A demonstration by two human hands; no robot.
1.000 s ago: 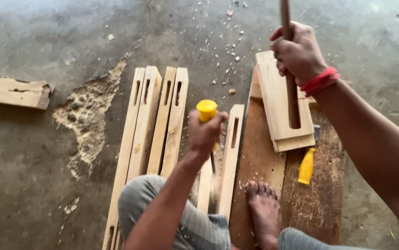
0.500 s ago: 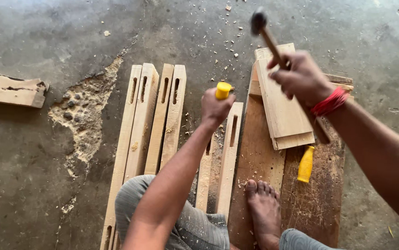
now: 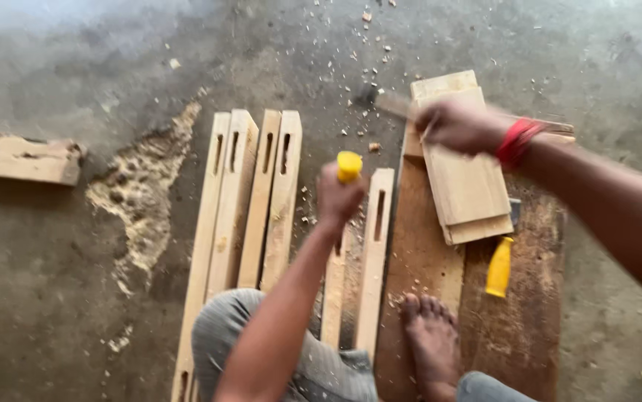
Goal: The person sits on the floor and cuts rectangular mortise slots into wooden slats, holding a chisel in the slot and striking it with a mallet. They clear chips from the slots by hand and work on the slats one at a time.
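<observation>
Two hands work here: the left hand (image 3: 338, 197) is wrapped round an upright yellow-handled chisel (image 3: 348, 165) set over a slotted slat (image 3: 374, 253) on the floor, while the right hand (image 3: 458, 123), up and to its right, grips a blurred hammer (image 3: 380, 100) whose head points left toward the chisel top.

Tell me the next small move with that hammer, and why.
Probably bring the hammer down onto the yellow chisel handle. The left hand holds the chisel upright on a wood strip; the right hand has the blurred hammer beside its top.

Woodwork shop, mortised slats (image 3: 261, 201), chips, concrete floor (image 3: 75, 298)
</observation>
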